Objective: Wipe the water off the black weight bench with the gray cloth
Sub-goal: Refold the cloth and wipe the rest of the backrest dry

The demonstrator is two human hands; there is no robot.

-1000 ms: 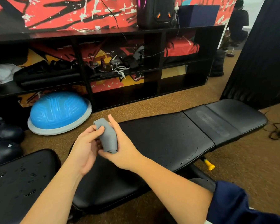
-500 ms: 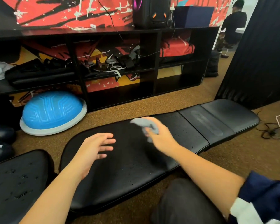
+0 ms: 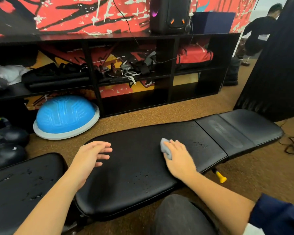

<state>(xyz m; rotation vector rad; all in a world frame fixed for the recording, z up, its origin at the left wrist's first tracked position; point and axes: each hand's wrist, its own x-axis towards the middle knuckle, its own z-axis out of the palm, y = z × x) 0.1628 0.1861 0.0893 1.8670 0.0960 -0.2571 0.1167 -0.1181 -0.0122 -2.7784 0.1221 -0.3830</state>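
Most of the gray cloth (image 3: 165, 148) is buried under the right hand (image 3: 178, 158). Only a bunched corner pokes out, with the fingers curled over it and pressing it onto the black bench (image 3: 134, 160), toward the right end of the long pad. The left hand (image 3: 92, 155) is over the pad's left end, fingers loose, gripping nothing; can't tell if it touches. Faint droplets (image 3: 141, 176) sit near the front edge. There's bare pad between the hands.
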